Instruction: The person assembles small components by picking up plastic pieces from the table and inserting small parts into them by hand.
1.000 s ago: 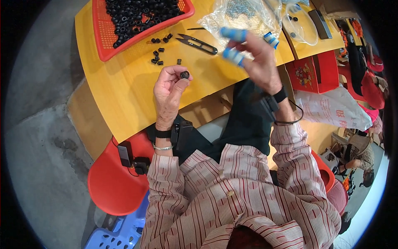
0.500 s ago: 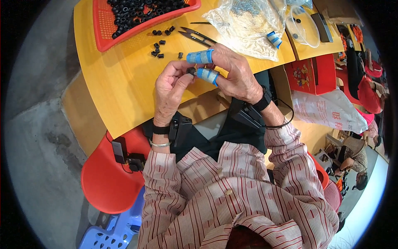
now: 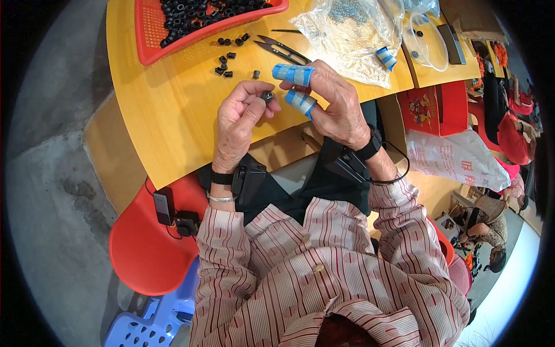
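My left hand (image 3: 238, 118) pinches a small black ring-like plastic part (image 3: 266, 97) between thumb and fingertips, its round end facing up. Close by on the right, my right hand (image 3: 335, 104) is apart from that part. Blue-and-grey tape (image 3: 293, 74) wraps its thumb and forefinger, whose tips are separated with nothing visible between them. Beyond the hands, several similar black parts (image 3: 228, 74) lie loose on the yellow table (image 3: 179, 115). Thread snips (image 3: 283, 51) with dark blades rest just past my right fingers.
A red basket (image 3: 151, 55) full of black parts stands at the far left. Clear plastic bags (image 3: 352, 43) with small metal pieces lie at the back, beside a spare tape roll (image 3: 386, 59) and a round clear lid (image 3: 425, 43). A red box (image 3: 435, 110) stands right.
My right hand has drawn away from the black part, to the right, and its fingers have parted. The left hand still holds the part, now more exposed to view.
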A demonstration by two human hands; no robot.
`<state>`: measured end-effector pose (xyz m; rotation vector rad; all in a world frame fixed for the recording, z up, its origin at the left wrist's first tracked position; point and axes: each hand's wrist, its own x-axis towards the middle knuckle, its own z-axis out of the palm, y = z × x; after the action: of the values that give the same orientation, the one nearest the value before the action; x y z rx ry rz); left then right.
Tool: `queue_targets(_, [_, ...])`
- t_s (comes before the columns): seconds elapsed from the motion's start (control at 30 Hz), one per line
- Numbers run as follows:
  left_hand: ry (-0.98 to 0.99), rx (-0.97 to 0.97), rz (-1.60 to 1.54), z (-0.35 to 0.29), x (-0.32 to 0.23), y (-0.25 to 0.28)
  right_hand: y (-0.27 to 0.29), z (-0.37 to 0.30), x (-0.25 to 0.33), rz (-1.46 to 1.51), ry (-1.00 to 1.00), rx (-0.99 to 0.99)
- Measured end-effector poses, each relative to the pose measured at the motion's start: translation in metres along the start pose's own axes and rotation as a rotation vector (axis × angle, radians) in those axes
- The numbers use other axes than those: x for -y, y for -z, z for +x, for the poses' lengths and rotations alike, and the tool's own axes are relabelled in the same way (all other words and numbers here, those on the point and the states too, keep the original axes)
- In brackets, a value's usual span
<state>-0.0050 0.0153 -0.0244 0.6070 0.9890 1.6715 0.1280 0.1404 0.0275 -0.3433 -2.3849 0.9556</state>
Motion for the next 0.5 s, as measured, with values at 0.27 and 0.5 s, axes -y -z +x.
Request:
queue_targets(0.27, [-0.102,-0.063,-0.091,-0.001,0.005,0.007,-0.01,0.002,-0.002,0.079,-0.266,-0.015])
queue_targets(0.5, [-0.265,-0.121,-0.241,0.002,0.007,0.01,-0.015,0.014,-0.023,-0.26,-0.046,0.07])
